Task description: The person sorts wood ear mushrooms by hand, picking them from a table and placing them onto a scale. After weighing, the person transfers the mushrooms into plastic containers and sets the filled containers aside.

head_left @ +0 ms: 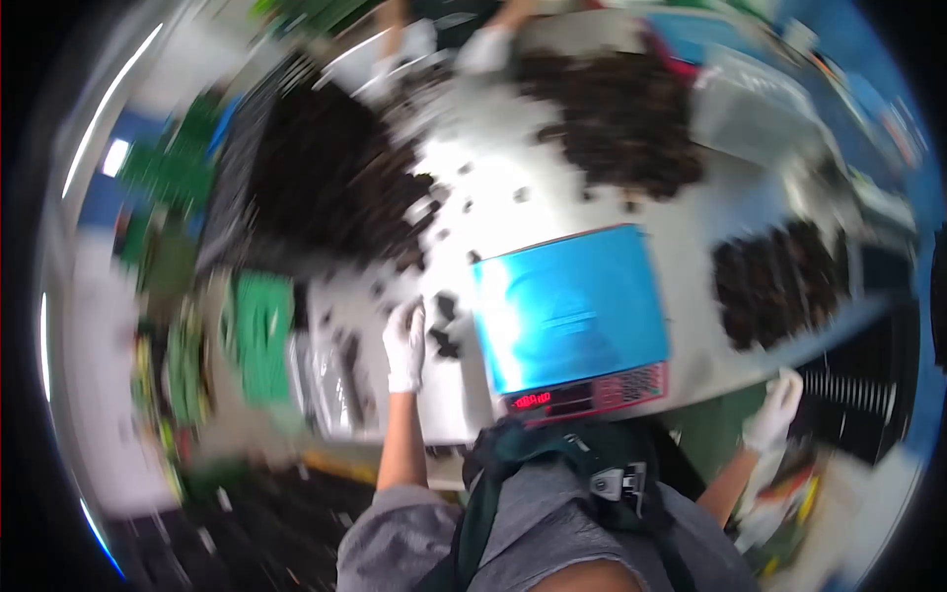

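My left hand (404,345), in a white glove, is over the table left of a digital scale. Small dark pieces (446,326) lie close beside its fingertips; blur hides how its fingers are set and whether they hold anything. My right hand (774,412), also gloved, is off the table's front edge at the right, with loosely bent fingers and nothing visible in them. Between my hands stands the scale, with a shiny blue platform (572,306) that bears nothing and a lit red display (534,401).
A large dark heap (316,168) spills from a black crate (232,187) at left. Another heap (621,118) lies at the back. Dark pieces in rows (774,286) are at right, near a clear plastic container (755,109). Another person's gloved hands (483,51) are opposite. Plastic bags (326,385) lie at left.
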`<state>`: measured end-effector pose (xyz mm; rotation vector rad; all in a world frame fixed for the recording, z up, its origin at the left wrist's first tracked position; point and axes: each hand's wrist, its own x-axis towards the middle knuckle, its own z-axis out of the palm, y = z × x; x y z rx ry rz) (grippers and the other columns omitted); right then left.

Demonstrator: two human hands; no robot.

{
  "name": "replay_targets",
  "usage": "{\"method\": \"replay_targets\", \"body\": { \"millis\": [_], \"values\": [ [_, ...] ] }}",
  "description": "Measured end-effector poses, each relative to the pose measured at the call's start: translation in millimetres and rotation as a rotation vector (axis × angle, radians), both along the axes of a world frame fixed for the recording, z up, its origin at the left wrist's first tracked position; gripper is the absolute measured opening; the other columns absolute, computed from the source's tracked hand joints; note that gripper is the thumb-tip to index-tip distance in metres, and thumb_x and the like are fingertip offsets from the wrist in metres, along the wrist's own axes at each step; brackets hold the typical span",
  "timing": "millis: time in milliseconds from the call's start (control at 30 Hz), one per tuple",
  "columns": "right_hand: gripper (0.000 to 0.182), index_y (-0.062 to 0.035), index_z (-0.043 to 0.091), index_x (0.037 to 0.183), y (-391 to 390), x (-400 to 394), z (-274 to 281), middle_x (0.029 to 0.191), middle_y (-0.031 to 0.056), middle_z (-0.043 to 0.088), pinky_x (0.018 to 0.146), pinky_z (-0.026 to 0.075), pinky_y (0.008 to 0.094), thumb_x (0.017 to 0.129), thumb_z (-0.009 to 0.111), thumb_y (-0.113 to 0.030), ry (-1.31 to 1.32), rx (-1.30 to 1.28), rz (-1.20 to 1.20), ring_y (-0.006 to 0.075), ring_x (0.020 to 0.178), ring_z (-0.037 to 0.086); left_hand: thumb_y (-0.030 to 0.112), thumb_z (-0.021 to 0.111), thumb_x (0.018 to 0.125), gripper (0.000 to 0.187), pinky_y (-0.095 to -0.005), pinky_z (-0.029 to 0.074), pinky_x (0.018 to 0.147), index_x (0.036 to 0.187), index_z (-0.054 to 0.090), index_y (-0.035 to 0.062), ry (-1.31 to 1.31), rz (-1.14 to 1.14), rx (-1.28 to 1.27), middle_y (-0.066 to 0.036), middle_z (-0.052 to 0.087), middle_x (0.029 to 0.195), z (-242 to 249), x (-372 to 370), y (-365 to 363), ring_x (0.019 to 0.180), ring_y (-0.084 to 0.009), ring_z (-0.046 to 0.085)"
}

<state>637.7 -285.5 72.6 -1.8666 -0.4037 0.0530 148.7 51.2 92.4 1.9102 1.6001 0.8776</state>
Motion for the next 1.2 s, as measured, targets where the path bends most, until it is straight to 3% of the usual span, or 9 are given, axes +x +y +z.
{"method": "replay_targets", "body": {
  "millis": [233, 333, 767, 867, 900, 967, 1033, 1100, 1200],
  "values": [
    [0.019, -0.0063, 0.062, 0.114, 92.4, -53.1, 36.2, 0.076, -0.0043, 0.051, 0.053, 0.027, 0.0178, 0.101, 0.048, -0.011, -0.008, -0.046, 0.412, 0.0014, 0.059, 0.032, 0.023, 0.063, 0.09, 0.035, -0.0448, 0.045, 0.095, 0.119, 0.062, 0.0036, 0.827, 0.828, 0.352, -0.023, 0.062, 0.113, -34.4, -261.8, -88.2, 0.105, -0.0383, 0.058],
    [0.02, -0.0045, 0.062, 0.114, 120.6, -83.1, 56.0, 0.077, -0.0033, 0.054, 0.055, 0.03, 0.0175, 0.101, 0.048, -0.01, -0.009, -0.051, 0.513, 0.0017, 0.061, 0.036, 0.025, 0.063, 0.089, 0.031, -0.0416, 0.05, 0.085, 0.111, 0.066, 0.0033, 0.335, 0.688, -0.202, -0.02, 0.067, 0.099, -56.3, -301.2, -95.5, 0.093, -0.0345, 0.064],
    [0.02, -0.0029, 0.063, 0.112, 148.4, -183.9, 69.4, 0.089, 0.0026, 0.063, 0.063, 0.042, 0.02, 0.1, 0.047, -0.009, 0.045, -0.119, 0.745, 0.0051, 0.07, 0.05, 0.02, 0.076, 0.084, 0.023, -0.0246, 0.047, 0.068, 0.091, 0.074, -0.0024, -0.437, 0.625, -0.501, 0.001, 0.068, 0.075, -92.1, -331.3, -90.3, 0.072, -0.0071, 0.057],
    [0.021, -0.0022, 0.063, 0.112, 153.5, -193.4, 70.5, 0.091, 0.0038, 0.064, 0.065, 0.044, 0.0202, 0.1, 0.048, -0.008, 0.049, -0.126, 0.785, 0.0062, 0.07, 0.052, 0.018, 0.074, 0.085, 0.02, -0.0275, 0.047, 0.068, 0.089, 0.072, -0.002, -0.366, 0.656, -0.465, -0.003, 0.069, 0.076, -89.9, -325.9, -90.9, 0.07, -0.0114, 0.059],
    [0.021, -0.0021, 0.063, 0.113, 155.0, -196.4, 71.6, 0.091, 0.0041, 0.064, 0.065, 0.044, 0.0204, 0.1, 0.048, -0.007, 0.042, -0.137, 0.798, 0.0063, 0.07, 0.052, 0.014, 0.071, 0.085, 0.016, -0.0303, 0.048, 0.069, 0.089, 0.071, -0.0015, 0.087, 0.598, -0.101, -0.007, 0.068, 0.078, -81.8, -314.2, -94.8, 0.07, -0.0168, 0.059],
    [0.021, -0.0016, 0.063, 0.112, 156.0, -200.2, 74.3, 0.091, 0.0047, 0.065, 0.066, 0.045, 0.0208, 0.098, 0.048, -0.005, 0.034, -0.149, 0.807, 0.0068, 0.071, 0.052, 0.011, 0.065, 0.089, 0.013, -0.0325, 0.049, 0.074, 0.089, 0.068, -0.0012, 0.057, 0.841, 0.289, -0.01, 0.066, 0.081, -57.5, -301.5, -108.6, 0.076, -0.0203, 0.061],
    [0.021, -0.0016, 0.064, 0.112, 154.1, -201.6, 74.2, 0.09, 0.0047, 0.065, 0.066, 0.045, 0.0208, 0.098, 0.048, -0.005, 0.057, -0.13, 0.794, 0.0069, 0.071, 0.052, 0.01, 0.06, 0.091, 0.013, -0.033, 0.05, 0.073, 0.091, 0.065, -0.002, -0.103, 1.201, 0.403, -0.007, 0.065, 0.088, -41.9, -325.9, -134.0, 0.08, -0.02, 0.059],
    [0.021, -0.0017, 0.064, 0.111, 153.3, -201.1, 72.8, 0.089, 0.0047, 0.066, 0.066, 0.045, 0.0207, 0.098, 0.048, -0.004, 0.071, -0.133, 0.783, 0.0072, 0.071, 0.053, 0.02, 0.049, 0.098, 0.021, -0.0262, 0.046, 0.061, 0.105, 0.059, 0.0025, -1.042, 1.312, 0.272, -0.002, 0.059, 0.084, -39.1, -379.6, -176.7, 0.072, -0.0115, 0.054],
    [0.021, -0.0018, 0.065, 0.111, 157.8, -211.4, 74.0, 0.09, 0.004, 0.066, 0.067, 0.045, 0.0204, 0.098, 0.049, -0.004, 0.101, -0.172, 0.804, 0.0068, 0.072, 0.053, 0.025, 0.044, 0.101, 0.024, -0.0257, 0.049, 0.065, 0.104, 0.056, 0.0039, -1.528, 0.515, 0.158, -0.003, 0.056, 0.08, -34.9, -419.1, -213.8, 0.071, -0.0115, 0.054]
  ]
}}
